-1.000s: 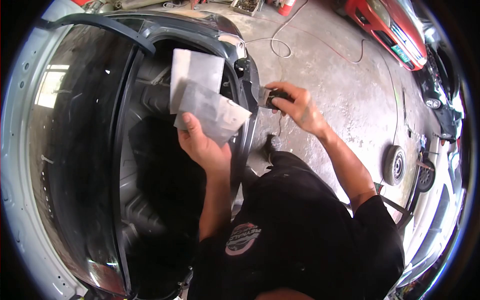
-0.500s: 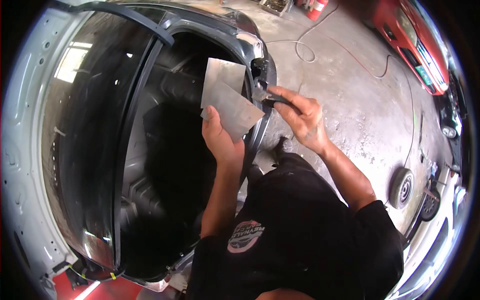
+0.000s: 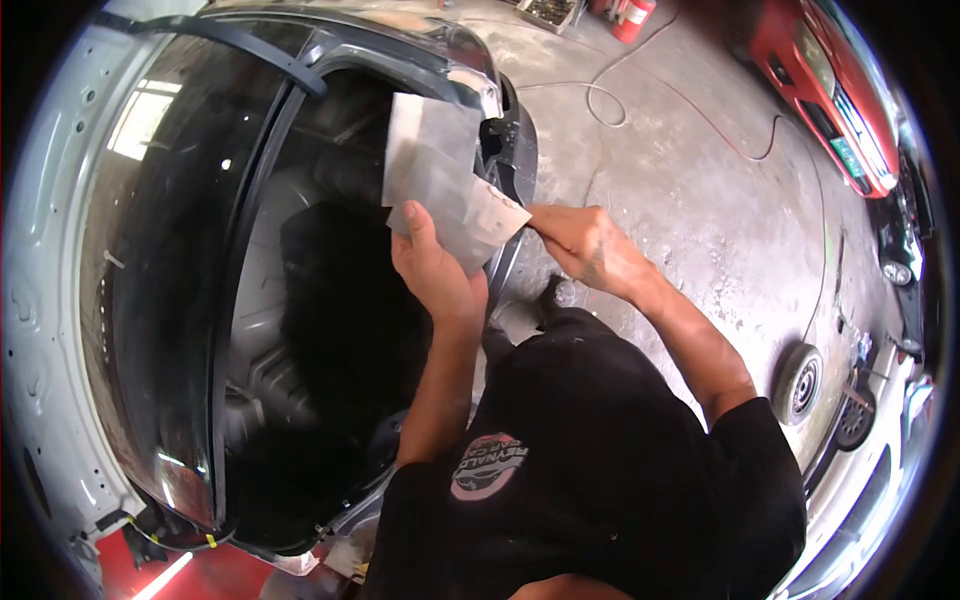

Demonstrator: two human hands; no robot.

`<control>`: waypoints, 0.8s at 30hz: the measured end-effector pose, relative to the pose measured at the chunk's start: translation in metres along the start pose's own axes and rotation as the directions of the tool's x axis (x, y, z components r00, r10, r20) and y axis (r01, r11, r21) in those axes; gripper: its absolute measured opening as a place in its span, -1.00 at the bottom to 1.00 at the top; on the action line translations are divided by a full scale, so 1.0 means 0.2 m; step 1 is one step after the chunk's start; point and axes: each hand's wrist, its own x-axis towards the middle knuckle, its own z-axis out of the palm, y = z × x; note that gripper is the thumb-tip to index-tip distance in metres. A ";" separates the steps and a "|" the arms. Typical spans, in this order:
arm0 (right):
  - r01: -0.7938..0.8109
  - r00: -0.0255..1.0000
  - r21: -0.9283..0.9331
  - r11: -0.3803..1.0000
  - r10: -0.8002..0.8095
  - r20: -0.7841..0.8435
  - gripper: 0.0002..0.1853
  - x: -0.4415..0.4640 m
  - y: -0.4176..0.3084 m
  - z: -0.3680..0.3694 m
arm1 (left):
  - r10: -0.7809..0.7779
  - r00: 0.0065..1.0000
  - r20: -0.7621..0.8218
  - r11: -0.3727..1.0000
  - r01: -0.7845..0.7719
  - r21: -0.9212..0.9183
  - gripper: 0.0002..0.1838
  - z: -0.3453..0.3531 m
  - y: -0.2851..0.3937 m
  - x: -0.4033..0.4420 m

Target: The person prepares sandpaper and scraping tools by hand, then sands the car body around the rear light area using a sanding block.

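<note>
Two thin grey rectangular sheets, overlapping at an angle, are in my left hand [image 3: 438, 268]; its thumb presses on the front sheet [image 3: 450, 205], and the rear sheet [image 3: 430, 125] sticks up behind it. My right hand [image 3: 590, 245] is closed at the right corner of the front sheet, fingers pinched round a small dark tool that is mostly hidden. Both hands are above the edge of the open rear of a dark car body [image 3: 345, 50].
A grey panel [image 3: 50, 260] borders the dark glass [image 3: 180, 260] at left. On the concrete floor [image 3: 680, 230] are a hose [image 3: 592, 95], a wheel [image 3: 800, 384], a red extinguisher [image 3: 632, 18] and a tray [image 3: 548, 12]. A red car [image 3: 820, 90] stands at upper right.
My right hand has moved down and toward the sheets, and now meets the front sheet's right corner. The small tool, visible before, is mostly hidden. The camera view has shifted.
</note>
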 end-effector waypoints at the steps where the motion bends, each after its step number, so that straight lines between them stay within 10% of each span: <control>1: -0.058 0.998 0.037 0.998 0.058 0.017 -0.58 -0.03 0.04 0.02 | 0.019 1.000 0.009 1.000 -0.019 -0.018 -0.48 0.01 0.00 0.00; 5: -0.378 0.864 0.726 0.575 0.501 0.053 -0.66 -0.05 0.10 -0.07 | 0.001 0.999 0.047 1.000 -0.001 0.008 -0.50 0.00 0.06 0.05; 8: -0.254 0.905 0.744 0.618 0.424 -0.043 -0.73 -0.05 0.09 -0.12 | -0.113 0.990 0.083 0.994 0.113 0.009 -0.52 -0.07 0.03 0.08; 13: 0.065 0.978 0.293 0.954 -0.003 -0.207 -0.67 -0.01 0.03 -0.24 | -0.303 0.917 0.260 0.949 0.314 0.002 -0.48 -0.07 -0.02 0.03; 17: 0.358 0.922 -0.059 0.932 -0.363 -0.139 -0.49 0.04 -0.04 -0.30 | -0.330 0.875 0.353 0.940 0.338 0.043 -0.44 -0.02 -0.01 -0.01; 24: 0.286 0.957 -0.172 0.943 -0.289 0.008 -0.44 0.02 -0.09 -0.36 | -0.176 0.892 0.415 0.980 0.119 0.160 -0.43 0.01 0.03 -0.03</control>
